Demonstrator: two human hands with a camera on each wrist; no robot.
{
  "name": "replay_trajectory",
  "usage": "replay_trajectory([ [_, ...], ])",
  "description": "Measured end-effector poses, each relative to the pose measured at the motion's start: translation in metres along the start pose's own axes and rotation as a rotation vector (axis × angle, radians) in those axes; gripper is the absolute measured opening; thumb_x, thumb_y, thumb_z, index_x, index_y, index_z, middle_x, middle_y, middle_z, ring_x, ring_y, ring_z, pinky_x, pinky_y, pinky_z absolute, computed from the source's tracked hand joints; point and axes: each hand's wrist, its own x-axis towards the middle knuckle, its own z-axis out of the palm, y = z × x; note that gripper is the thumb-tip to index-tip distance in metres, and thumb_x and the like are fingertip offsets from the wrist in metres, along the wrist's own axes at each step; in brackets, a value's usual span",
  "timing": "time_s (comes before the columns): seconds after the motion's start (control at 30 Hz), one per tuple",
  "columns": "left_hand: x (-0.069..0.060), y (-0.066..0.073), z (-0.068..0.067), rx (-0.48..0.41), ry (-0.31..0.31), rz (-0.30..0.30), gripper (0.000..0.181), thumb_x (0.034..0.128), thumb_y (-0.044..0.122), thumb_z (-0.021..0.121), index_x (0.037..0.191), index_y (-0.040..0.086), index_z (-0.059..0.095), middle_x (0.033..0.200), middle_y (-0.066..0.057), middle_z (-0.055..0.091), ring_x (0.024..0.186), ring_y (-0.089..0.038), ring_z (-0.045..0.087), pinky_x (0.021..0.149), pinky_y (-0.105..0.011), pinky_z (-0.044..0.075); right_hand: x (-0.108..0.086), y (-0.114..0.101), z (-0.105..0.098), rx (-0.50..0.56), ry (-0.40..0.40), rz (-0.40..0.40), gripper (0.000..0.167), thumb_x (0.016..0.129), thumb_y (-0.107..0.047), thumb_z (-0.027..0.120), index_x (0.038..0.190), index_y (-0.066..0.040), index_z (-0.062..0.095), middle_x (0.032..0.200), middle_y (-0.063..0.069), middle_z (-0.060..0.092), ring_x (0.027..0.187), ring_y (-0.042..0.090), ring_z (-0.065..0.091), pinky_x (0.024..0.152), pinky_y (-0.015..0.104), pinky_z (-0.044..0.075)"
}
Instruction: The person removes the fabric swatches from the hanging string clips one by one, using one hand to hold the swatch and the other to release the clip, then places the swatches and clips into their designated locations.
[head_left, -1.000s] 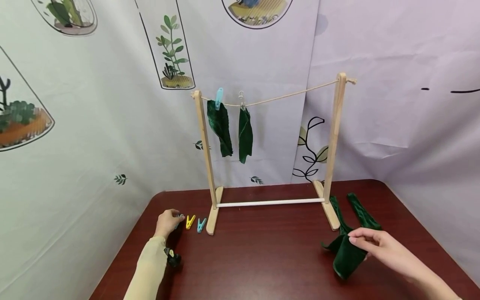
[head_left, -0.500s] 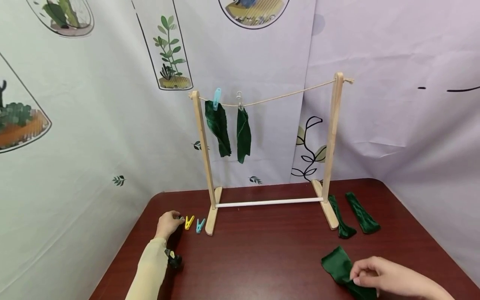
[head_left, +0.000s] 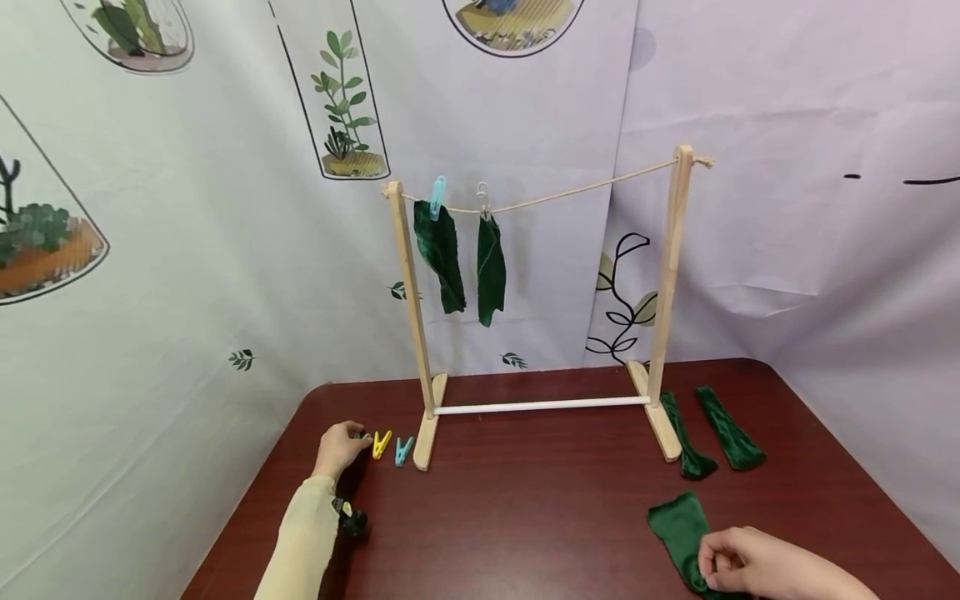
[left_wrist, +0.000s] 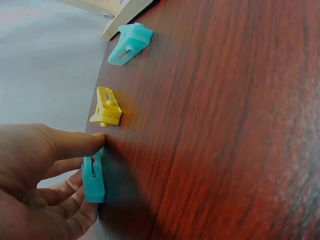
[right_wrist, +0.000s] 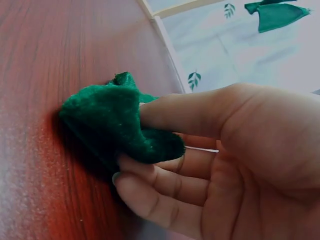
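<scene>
My left hand (head_left: 341, 450) is at the left of the table, its thumb and fingers pinching a light-blue clothespin (left_wrist: 93, 180). Beside it lie a yellow clothespin (head_left: 382, 444) and another light-blue clothespin (head_left: 402, 451). At the lower right my right hand (head_left: 765, 562) grips a green velvet sock (head_left: 681, 533) between thumb and fingers. In the right wrist view, the sock's near end (right_wrist: 105, 117) is bunched up in the fingers. Part of that sock is hidden by the hand in the head view.
Two more green socks (head_left: 731, 429) lie by the right foot of a wooden drying rack (head_left: 670, 283). On its rope (head_left: 585, 192) hang two green pieces (head_left: 491, 271), held by a blue clothespin (head_left: 438, 197) and a pale hooked clip (head_left: 483, 198). A patterned cloth backdrop stands behind.
My right hand has drawn the green sock toward the table's near edge, away from the other two, and laid it flatter. The left hand has stayed at the clothespin.
</scene>
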Motion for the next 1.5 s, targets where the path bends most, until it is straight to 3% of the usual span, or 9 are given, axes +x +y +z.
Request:
replay_trajectory([
  [0.17,0.002,-0.004,0.002,-0.014,-0.001,0.010,0.035,0.0926,0.006,0.069,0.118,-0.017,0.061,0.114,-0.034,0.063,0.103,-0.046,0.060,0.089,-0.059,0.049,0.000,-0.005,-0.004,-0.072,0.036,0.010,0.017,0.105,0.000,0.046,0.098,0.002,0.061,0.069,-0.005,0.047,0.057,0.001,0.038,0.049,0.022,0.037],
  [0.27,0.002,-0.006,0.003,-0.034,-0.011,0.003,0.037,0.0932,0.006,0.068,0.121,-0.017,0.060,0.119,-0.035,0.061,0.108,-0.049,0.059,0.091,-0.060,0.048,0.003,-0.008,-0.008,-0.180,0.089,-0.019,0.018,0.105,-0.002,0.045,0.099,-0.003,0.062,0.073,-0.010,0.055,0.058,0.000,0.044,0.049,0.024,0.041],
  [0.4,-0.001,-0.010,0.006,-0.037,-0.010,-0.007,0.038,0.0937,0.007,0.068,0.123,-0.017,0.059,0.121,-0.036,0.060,0.111,-0.050,0.057,0.093,-0.060,0.048,0.010,-0.009,-0.012,-0.344,0.224,-0.021,0.011,0.105,-0.011,0.053,0.101,-0.008,0.063,0.073,-0.010,0.057,0.059,0.001,0.050,0.050,0.026,0.043],
  [0.53,-0.004,-0.010,0.009,-0.035,0.000,-0.001,0.037,0.0937,0.006,0.068,0.122,-0.017,0.060,0.120,-0.035,0.061,0.110,-0.049,0.058,0.092,-0.059,0.048,0.018,-0.006,-0.009,-0.431,0.326,0.026,0.011,0.102,-0.019,0.060,0.102,-0.008,0.062,0.071,-0.009,0.054,0.056,0.001,0.044,0.050,0.026,0.037],
  [0.8,-0.004,-0.006,0.009,-0.043,0.000,0.017,0.037,0.0945,0.005,0.067,0.123,-0.017,0.059,0.121,-0.036,0.060,0.111,-0.050,0.058,0.092,-0.060,0.049,0.030,-0.008,0.000,-0.463,0.370,0.088,0.026,0.096,-0.028,0.070,0.101,-0.005,0.059,0.069,-0.004,0.051,0.054,0.002,0.039,0.049,0.025,0.034],
  [1.03,0.000,-0.005,0.006,-0.036,0.000,0.029,0.037,0.0950,0.005,0.066,0.124,-0.017,0.058,0.122,-0.037,0.059,0.113,-0.052,0.056,0.093,-0.061,0.048,0.045,-0.016,0.011,-0.636,0.438,0.249,0.044,0.086,-0.047,0.078,0.091,-0.013,0.051,0.068,0.000,0.042,0.053,0.007,0.033,0.049,0.026,0.028],
  [1.2,0.000,-0.006,0.007,-0.032,0.001,0.028,0.036,0.0949,0.004,0.065,0.123,-0.017,0.059,0.122,-0.036,0.059,0.114,-0.052,0.056,0.094,-0.061,0.047,0.049,-0.012,0.015,-0.696,0.464,0.224,0.034,0.089,-0.041,0.075,0.085,-0.018,0.051,0.067,-0.003,0.043,0.052,0.006,0.034,0.048,0.025,0.029],
  [1.33,-0.001,-0.007,0.006,-0.032,0.005,0.028,0.036,0.0946,0.004,0.066,0.123,-0.017,0.059,0.122,-0.036,0.059,0.114,-0.052,0.056,0.094,-0.061,0.047,0.050,-0.007,0.015,-0.662,0.464,0.162,0.021,0.096,-0.027,0.069,0.084,-0.018,0.054,0.066,-0.006,0.046,0.052,0.003,0.037,0.047,0.023,0.031],
  [1.5,-0.001,-0.007,0.006,-0.029,0.014,0.028,0.035,0.0948,0.005,0.066,0.122,-0.016,0.060,0.121,-0.036,0.060,0.114,-0.051,0.056,0.094,-0.061,0.047,0.051,-0.005,0.013,-0.596,0.502,0.150,0.016,0.099,-0.016,0.063,0.086,-0.014,0.055,0.068,-0.005,0.048,0.054,0.002,0.038,0.050,0.023,0.032],
])
